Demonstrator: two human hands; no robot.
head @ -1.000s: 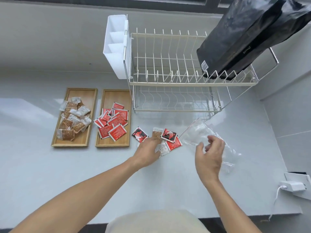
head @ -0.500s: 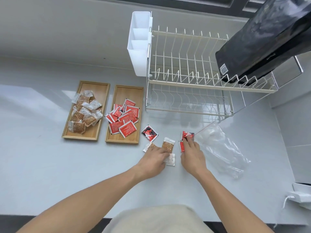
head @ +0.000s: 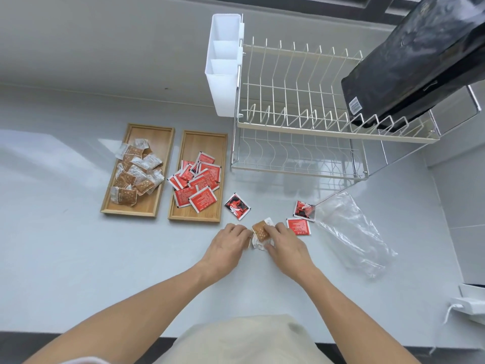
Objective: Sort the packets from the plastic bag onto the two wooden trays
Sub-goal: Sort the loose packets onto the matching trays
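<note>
Pale grey glossy table [head: 78, 258] against grey wall; both hands' grip, left [head: 227, 248] and right [head: 284, 245], pinching brown packet [head: 260, 232]; dish rack [head: 301, 114] behind.

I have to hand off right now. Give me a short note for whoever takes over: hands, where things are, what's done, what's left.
Left hand and right hand: both on the brown packets on the counter; a firm grip is not clear.
Left tray: brown packets already sorted. Right tray: red packets sorted.
Loose on the counter: black-red packet, a second one by the bag mouth, red packet.
The bag looks empty.
Left: brown packets to the left tray, loose red ones to the right tray.
</note>
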